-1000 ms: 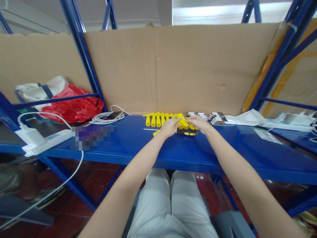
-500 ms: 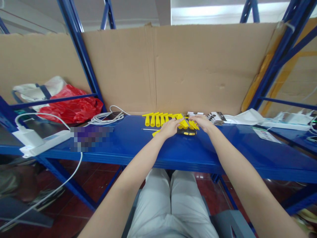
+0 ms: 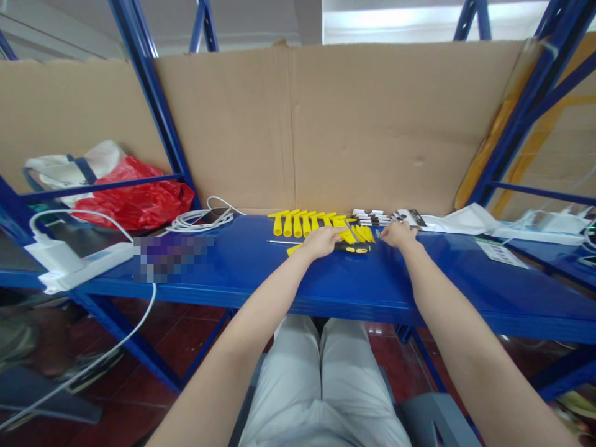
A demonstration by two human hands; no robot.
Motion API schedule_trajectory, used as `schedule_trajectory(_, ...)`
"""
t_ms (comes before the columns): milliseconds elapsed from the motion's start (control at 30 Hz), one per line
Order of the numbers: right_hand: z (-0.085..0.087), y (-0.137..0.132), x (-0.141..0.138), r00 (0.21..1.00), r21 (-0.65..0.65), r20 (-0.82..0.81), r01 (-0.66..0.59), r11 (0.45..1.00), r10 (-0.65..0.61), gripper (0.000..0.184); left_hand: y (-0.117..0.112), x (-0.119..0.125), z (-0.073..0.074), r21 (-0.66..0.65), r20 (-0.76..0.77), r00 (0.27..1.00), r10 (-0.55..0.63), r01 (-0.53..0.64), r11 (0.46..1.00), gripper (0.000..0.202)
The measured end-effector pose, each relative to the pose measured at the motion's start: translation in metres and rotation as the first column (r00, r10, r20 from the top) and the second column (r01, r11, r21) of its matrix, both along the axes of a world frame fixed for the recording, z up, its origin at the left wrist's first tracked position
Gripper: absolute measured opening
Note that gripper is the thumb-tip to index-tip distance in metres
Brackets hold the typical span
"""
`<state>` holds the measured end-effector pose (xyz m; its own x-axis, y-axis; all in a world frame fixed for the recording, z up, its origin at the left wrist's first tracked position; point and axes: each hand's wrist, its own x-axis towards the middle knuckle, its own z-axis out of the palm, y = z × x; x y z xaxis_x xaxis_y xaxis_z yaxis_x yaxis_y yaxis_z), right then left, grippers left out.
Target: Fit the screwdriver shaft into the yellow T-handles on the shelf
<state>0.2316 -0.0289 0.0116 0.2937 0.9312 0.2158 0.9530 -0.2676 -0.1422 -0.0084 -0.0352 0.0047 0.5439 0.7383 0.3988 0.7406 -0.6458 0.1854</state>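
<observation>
Take the yellow tool (image 3: 347, 235) as the centre of a clock with twelve toward the cardboard panel (image 3: 298, 124): it lies just off the fingertips of the left hand (image 3: 321, 242), which comes in from eight, its grip apparently closed around the tool's near part. The right hand (image 3: 399, 234) is at three, fingers bunched beside small silvery bits (image 3: 378, 234); whether that grip pinches any, I cannot tell. The tool looks like light, stiff plastic, probably smooth and a little slippery, with a grey strip that may be a sharp edge. It should be safest held by the yellow body, fingers kept off that strip. Room is tight around it: yellow wedges (image 3: 365, 234) sit close at three, small boxes (image 3: 371, 217) at two, a row of yellow handles (image 3: 288, 225) between nine and ten, and a screwdriver (image 3: 356, 248) just beside it at five. Toward six, a broad strip of blue counter (image 3: 349, 282) runs to its near edge, the easiest side for drawing back.
</observation>
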Motion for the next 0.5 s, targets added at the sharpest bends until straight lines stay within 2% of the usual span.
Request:
schedule_trajectory(233, -0.006, 0.008, 0.006, 1.0, 0.023, 0.028, -0.013, 1.0, 0.012, 0.021, -0.003, 0.001, 0.002, -0.018, -0.004, 1.0, -0.012, 0.012, 1.0, 0.042)
schedule_trajectory(433, -0.015, 0.019, 0.012, 0.997, 0.013, -0.071, 0.009, 1.0, -0.008, 0.019, -0.006, 0.002, 0.003, -0.033, -0.025, 1.0, -0.013, 0.012, 0.999, 0.041)
schedule_trajectory(500, -0.018, 0.022, 0.014, 0.993, 0.09, -0.112, -0.02, 0.996, 0.03, 0.018, -0.007, 0.003, 0.002, -0.034, -0.032, 0.999, -0.017, 0.016, 0.999, 0.041)
